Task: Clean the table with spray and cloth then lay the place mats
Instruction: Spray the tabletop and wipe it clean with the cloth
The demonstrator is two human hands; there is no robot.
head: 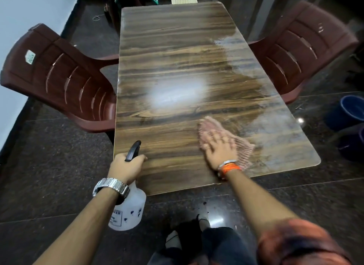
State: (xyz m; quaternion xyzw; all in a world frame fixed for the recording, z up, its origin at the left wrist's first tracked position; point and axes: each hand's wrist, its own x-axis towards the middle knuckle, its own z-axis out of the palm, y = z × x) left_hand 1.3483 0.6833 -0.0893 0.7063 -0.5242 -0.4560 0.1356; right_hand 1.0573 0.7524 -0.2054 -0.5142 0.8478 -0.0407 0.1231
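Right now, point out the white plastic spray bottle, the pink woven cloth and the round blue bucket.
White plastic spray bottle (129, 211): head view, on its pale body.
Pink woven cloth (245, 146): head view, on its uncovered corner.
Round blue bucket (340, 120): head view, on its side wall.

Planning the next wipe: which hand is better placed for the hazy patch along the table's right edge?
Right. The right hand lies flat on the pink cloth beside that hazy patch; the left hand grips the spray bottle at the near-left corner.
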